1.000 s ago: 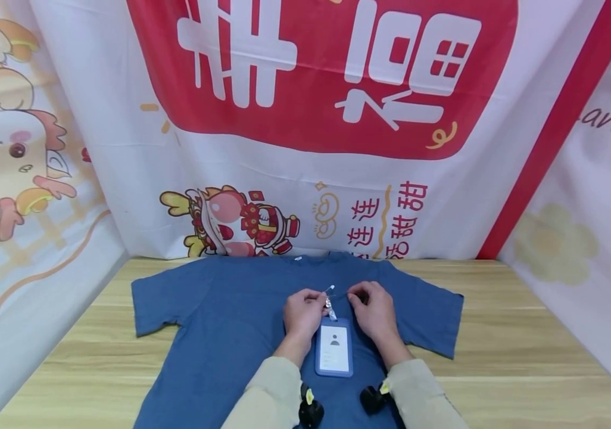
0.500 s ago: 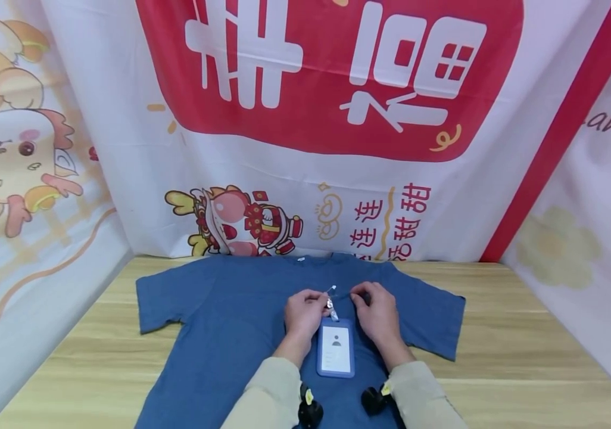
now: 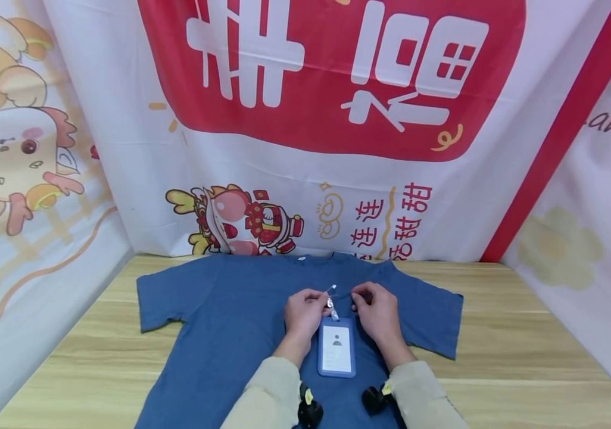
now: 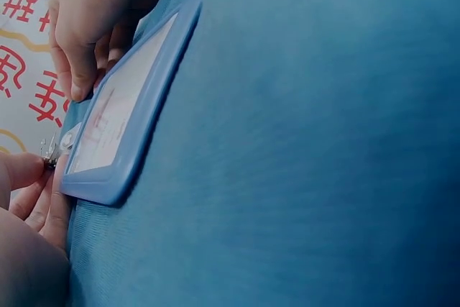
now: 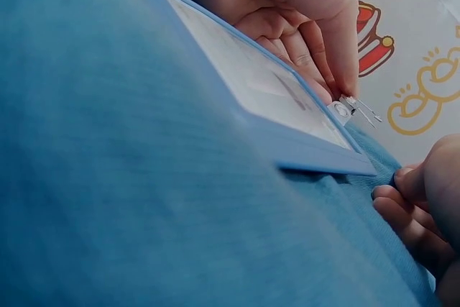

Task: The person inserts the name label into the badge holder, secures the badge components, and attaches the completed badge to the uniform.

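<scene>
A blue T-shirt [image 3: 230, 333] lies spread out flat. On its chest rests a blue-framed badge holder [image 3: 336, 348] with a white card inside, and a short clear strap joins it to a metal badge clip [image 5: 348, 103] with a thin pin sticking out open. My left hand [image 3: 304, 314] pinches that clip between thumb and finger at the holder's top. To the right of the holder, my right hand [image 3: 377, 313] pinches a bit of the shirt's cloth between thumb and fingertips, as the right wrist view shows.
Under the shirt is a wood-grain table [image 3: 520, 339]. A printed white and red cloth [image 3: 370, 161] hangs behind the table's far edge, with more printed cloth along both sides. Black wrist cameras [image 3: 311, 412] sit at both cuffs.
The head view has shifted slightly, moving the scene a little to the right. Both hands keep their grips on the badge clip and the shirt.
</scene>
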A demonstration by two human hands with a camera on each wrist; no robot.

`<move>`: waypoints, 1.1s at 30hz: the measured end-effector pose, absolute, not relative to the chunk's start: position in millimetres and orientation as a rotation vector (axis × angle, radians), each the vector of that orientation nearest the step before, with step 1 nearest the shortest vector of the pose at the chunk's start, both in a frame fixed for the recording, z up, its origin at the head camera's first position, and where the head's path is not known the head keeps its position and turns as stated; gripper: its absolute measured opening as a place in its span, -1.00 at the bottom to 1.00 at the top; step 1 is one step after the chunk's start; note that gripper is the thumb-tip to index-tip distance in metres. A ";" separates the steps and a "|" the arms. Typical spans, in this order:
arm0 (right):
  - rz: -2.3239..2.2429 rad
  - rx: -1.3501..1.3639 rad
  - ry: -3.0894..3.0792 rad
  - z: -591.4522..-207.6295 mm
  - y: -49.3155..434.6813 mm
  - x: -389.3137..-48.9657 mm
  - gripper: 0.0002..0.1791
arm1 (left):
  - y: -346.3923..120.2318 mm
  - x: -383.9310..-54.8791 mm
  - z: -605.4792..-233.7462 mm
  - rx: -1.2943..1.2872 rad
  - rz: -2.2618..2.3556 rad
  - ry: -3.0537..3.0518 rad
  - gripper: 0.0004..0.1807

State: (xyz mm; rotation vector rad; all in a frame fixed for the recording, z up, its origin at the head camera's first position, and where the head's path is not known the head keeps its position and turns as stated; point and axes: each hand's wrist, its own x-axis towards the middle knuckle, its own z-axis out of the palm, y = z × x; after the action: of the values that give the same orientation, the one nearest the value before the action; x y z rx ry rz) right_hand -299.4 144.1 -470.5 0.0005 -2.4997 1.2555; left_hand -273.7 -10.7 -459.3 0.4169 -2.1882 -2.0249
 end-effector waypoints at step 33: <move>1.234 -0.040 -2.532 -471.6 143.2 -299.0 -0.97 | -10.4 -274.7 -457.9 0.449 -2.071 -2.160 -0.85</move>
State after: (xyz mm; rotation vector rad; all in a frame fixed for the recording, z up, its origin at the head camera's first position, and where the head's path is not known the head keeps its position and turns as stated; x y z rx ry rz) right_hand -299.0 143.2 -471.6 -0.0400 -2.5320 1.2344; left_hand -274.7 -10.4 -457.9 0.4488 -2.1604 -2.0706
